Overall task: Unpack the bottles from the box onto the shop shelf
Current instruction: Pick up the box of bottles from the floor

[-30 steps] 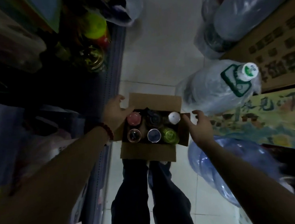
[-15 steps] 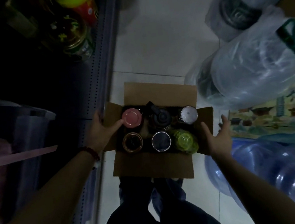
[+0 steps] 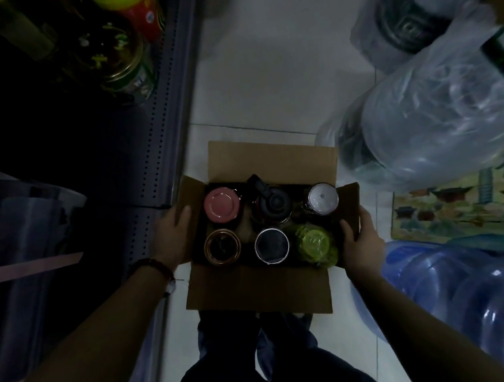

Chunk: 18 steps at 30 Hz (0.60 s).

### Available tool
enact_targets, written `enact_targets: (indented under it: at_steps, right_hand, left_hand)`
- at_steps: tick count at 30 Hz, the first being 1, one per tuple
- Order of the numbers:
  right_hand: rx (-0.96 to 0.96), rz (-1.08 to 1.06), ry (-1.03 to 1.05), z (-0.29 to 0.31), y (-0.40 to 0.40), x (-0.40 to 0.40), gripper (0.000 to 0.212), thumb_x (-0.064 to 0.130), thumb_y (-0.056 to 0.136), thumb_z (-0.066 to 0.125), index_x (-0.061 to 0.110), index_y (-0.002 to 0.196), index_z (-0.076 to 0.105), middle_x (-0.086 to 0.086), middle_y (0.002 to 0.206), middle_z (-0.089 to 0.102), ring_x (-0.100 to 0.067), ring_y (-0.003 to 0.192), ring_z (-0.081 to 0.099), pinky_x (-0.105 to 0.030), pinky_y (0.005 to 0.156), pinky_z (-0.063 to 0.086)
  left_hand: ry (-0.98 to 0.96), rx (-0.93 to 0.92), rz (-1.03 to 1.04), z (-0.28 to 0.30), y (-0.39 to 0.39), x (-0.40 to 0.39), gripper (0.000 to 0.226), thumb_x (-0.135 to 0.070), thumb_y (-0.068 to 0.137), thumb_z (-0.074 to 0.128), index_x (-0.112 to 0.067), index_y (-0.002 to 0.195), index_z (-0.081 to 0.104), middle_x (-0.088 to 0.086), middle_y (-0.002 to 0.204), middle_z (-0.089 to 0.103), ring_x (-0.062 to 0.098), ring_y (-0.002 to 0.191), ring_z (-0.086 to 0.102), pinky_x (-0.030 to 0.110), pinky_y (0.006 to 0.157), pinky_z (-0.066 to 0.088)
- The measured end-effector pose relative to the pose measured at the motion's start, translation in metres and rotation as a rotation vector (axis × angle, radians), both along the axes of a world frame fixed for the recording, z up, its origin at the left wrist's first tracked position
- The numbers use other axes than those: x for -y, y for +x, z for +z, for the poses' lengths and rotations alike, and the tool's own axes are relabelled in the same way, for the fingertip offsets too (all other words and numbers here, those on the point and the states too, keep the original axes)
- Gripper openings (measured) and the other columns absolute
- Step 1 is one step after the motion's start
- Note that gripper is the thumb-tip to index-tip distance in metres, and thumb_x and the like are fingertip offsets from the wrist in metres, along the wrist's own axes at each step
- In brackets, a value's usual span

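An open cardboard box (image 3: 257,287) stands on the tiled floor between my arms, seen from above. Several bottles stand upright inside it: a pink-lidded one (image 3: 222,206), a dark one with a handle (image 3: 273,207), a silver-capped one (image 3: 323,198), a brown-rimmed one (image 3: 222,246), a dark one with a silver rim (image 3: 271,245) and a green one (image 3: 314,242). My left hand (image 3: 174,234) holds the box's left flap, thumb on top. My right hand (image 3: 359,238) grips the right flap, thumb inside the box. The shop shelf (image 3: 169,106) runs along the left.
Jars and a red bottle (image 3: 142,11) with a yellow cap stand on the dark shelf at the upper left. Large water jugs wrapped in plastic (image 3: 442,112) crowd the right, with a blue jug (image 3: 476,300) and a printed carton (image 3: 466,207) below them. My legs are under the box.
Both hands have closed in on the box's side flaps; the right hand was apart from the box and now grips its flap. The view has moved nearer to the box.
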State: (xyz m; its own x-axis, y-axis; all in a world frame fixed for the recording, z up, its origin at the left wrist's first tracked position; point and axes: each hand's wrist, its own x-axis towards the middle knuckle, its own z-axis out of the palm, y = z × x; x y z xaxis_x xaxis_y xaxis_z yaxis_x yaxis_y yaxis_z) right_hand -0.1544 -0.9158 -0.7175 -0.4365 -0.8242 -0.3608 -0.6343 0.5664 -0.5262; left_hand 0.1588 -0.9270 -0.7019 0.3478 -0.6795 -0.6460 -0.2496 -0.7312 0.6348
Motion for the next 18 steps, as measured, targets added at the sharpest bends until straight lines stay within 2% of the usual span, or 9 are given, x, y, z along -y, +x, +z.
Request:
enact_targets:
  at_steps: [4,7,11,15,18]
  right_hand:
    - [0.024,0.015,0.027,-0.002,-0.004,0.004,0.031,0.037,0.097,0.049,0.016,0.119,0.058,-0.013,0.103,0.07,-0.037,0.094,0.064,-0.043,0.079,0.051]
    - [0.036,-0.01,0.019,-0.005,-0.007,0.006,0.031,0.04,0.096,0.05,0.012,0.099,0.063,-0.012,0.088,0.069,-0.034,0.085,0.065,-0.045,0.075,0.053]
    - [0.052,-0.037,0.012,-0.01,-0.012,0.006,0.033,0.04,0.095,0.052,0.01,0.091,0.065,-0.009,0.079,0.066,-0.031,0.079,0.064,-0.045,0.073,0.054]
    - [0.048,-0.016,-0.011,-0.003,-0.011,0.009,0.036,0.041,0.096,0.049,0.01,0.083,0.062,-0.011,0.075,0.065,-0.03,0.073,0.064,-0.05,0.071,0.054]
    - [0.047,-0.019,-0.019,0.014,-0.01,0.011,0.035,0.039,0.096,0.05,0.01,0.08,0.061,-0.011,0.073,0.064,-0.03,0.071,0.063,-0.049,0.07,0.054]
  left_hand:
    - [0.008,0.032,-0.01,0.001,-0.006,0.002,0.037,-0.037,0.098,0.042,-0.014,0.122,0.058,0.016,0.113,0.065,0.032,0.103,0.062,0.051,0.092,0.05]
    - [0.015,0.047,0.009,0.0,-0.005,0.005,0.037,-0.038,0.098,0.043,-0.014,0.121,0.058,0.014,0.113,0.064,0.031,0.104,0.061,0.05,0.094,0.049]
    - [0.009,0.106,0.008,-0.004,-0.005,0.003,0.037,-0.036,0.098,0.042,-0.01,0.12,0.059,0.012,0.109,0.064,0.026,0.099,0.059,0.039,0.091,0.047]
    - [-0.011,0.11,0.012,0.004,-0.008,0.003,0.038,-0.036,0.099,0.041,-0.011,0.121,0.058,0.017,0.114,0.063,0.033,0.104,0.06,0.049,0.094,0.049]
    - [-0.02,0.141,0.007,0.021,-0.01,0.004,0.037,-0.035,0.099,0.042,-0.01,0.12,0.059,0.018,0.114,0.064,0.035,0.106,0.06,0.047,0.095,0.047]
